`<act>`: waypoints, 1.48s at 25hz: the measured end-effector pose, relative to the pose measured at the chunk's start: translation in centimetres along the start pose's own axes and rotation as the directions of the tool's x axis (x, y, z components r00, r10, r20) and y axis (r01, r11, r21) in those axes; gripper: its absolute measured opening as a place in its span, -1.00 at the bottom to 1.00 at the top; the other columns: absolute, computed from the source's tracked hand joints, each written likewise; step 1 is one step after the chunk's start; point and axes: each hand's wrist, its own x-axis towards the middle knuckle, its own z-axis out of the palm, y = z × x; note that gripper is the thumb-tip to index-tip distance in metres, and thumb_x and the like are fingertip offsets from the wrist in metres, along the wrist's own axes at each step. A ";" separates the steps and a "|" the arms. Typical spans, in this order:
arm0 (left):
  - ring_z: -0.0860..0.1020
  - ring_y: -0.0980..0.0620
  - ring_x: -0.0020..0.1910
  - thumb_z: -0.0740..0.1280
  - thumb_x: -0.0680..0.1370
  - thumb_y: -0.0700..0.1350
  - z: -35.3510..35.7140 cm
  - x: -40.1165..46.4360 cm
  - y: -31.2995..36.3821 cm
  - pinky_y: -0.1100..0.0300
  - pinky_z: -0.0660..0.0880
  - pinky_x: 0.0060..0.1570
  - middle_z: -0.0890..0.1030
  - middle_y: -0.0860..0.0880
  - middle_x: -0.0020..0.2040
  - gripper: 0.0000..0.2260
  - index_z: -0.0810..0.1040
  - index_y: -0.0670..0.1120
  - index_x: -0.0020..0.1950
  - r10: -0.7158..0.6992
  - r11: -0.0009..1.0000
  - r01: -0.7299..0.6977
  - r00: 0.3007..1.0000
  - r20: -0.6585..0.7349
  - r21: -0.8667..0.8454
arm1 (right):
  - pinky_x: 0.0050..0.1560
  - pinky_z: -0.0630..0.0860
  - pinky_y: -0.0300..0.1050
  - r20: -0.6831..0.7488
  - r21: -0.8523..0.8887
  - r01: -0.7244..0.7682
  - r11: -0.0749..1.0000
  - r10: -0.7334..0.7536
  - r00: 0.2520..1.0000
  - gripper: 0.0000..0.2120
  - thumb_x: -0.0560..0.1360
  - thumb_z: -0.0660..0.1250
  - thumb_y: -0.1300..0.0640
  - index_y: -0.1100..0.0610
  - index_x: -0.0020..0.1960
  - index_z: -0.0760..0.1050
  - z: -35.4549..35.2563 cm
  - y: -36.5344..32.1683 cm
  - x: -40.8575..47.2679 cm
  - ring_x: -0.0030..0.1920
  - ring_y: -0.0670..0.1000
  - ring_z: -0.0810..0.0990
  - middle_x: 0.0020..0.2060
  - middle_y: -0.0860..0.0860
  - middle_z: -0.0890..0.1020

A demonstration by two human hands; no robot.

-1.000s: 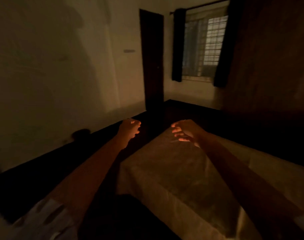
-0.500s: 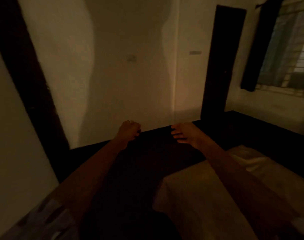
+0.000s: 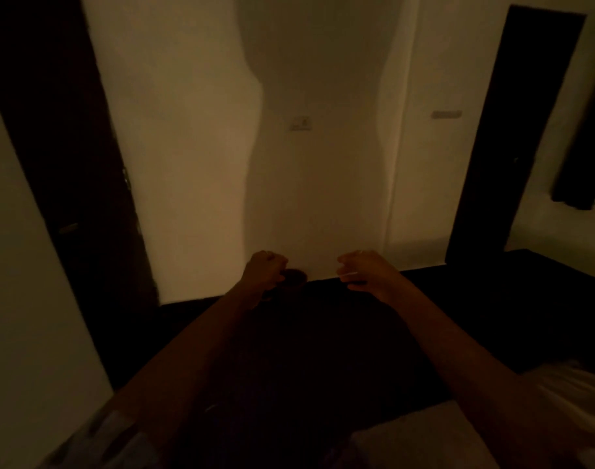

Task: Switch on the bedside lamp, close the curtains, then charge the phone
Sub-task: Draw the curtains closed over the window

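Note:
The room is dim with warm light. My left hand (image 3: 264, 270) is stretched out in front of me with its fingers curled into a loose fist, holding nothing I can make out. My right hand (image 3: 365, 270) is beside it, fingers bent and slightly apart, empty. A dark curtain (image 3: 577, 174) hangs at the far right edge. A small wall socket plate (image 3: 301, 123) sits on the pale wall ahead. No lamp or phone is in view.
A dark door (image 3: 506, 137) stands at the right and another dark door (image 3: 62, 157) at the left. A second wall plate (image 3: 445, 114) is near the right door. The bed corner (image 3: 421, 441) shows at the bottom right. The floor (image 3: 323, 350) is dark.
The view has swung left: the window and most of the bed have left the frame, and the wall with the socket plate now faces me. Both hands stay outstretched.

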 end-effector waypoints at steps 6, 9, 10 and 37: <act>0.55 -0.07 -0.08 0.25 0.54 -0.11 -1.9 15.5 2.8 0.21 0.43 -0.27 0.56 -0.10 0.03 -0.73 0.50 -0.22 0.17 0.043 0.999 -0.042 0.999 0.033 -0.008 | -0.09 0.48 -0.09 -0.039 0.076 0.001 0.997 0.001 0.999 -0.69 0.54 0.22 0.16 0.28 0.23 0.45 2.0 -3.5 14.1 -0.03 0.11 0.54 -0.01 0.17 0.56; 0.55 -0.08 -0.06 0.24 0.55 -0.10 -1.5 24.0 5.1 0.20 0.42 -0.26 0.56 -0.11 0.03 -0.74 0.51 -0.22 0.15 0.091 0.995 -0.093 0.991 0.098 0.022 | -0.05 0.47 -0.06 -0.097 0.140 0.025 0.990 -0.011 0.995 -0.69 0.54 0.22 0.17 0.29 0.22 0.45 2.0 -5.5 21.5 -0.03 0.12 0.53 -0.01 0.18 0.55; 0.55 -0.09 -0.06 0.24 0.56 -0.11 -1.0 26.6 5.6 0.20 0.42 -0.27 0.55 -0.11 0.03 -0.75 0.52 -0.22 0.14 0.099 0.994 -0.103 0.988 0.121 0.028 | -0.03 0.46 -0.05 -0.118 0.164 0.021 0.986 -0.002 0.993 -0.73 0.54 0.22 0.17 0.26 0.18 0.47 1.9 -5.8 23.8 -0.02 0.12 0.53 -0.01 0.18 0.55; 0.50 0.06 -0.27 0.25 0.55 -0.07 58.6 69.2 23.6 0.26 0.36 -0.31 0.54 -0.02 -0.12 -0.83 0.47 -0.13 0.08 0.211 0.976 -0.179 0.627 0.750 -0.126 | -0.01 0.47 -0.06 -0.766 0.216 -0.035 0.976 0.192 0.613 -0.69 0.55 0.21 0.14 0.23 0.25 0.43 -48.7 -2.7 60.3 -0.09 0.02 0.53 -0.12 0.05 0.52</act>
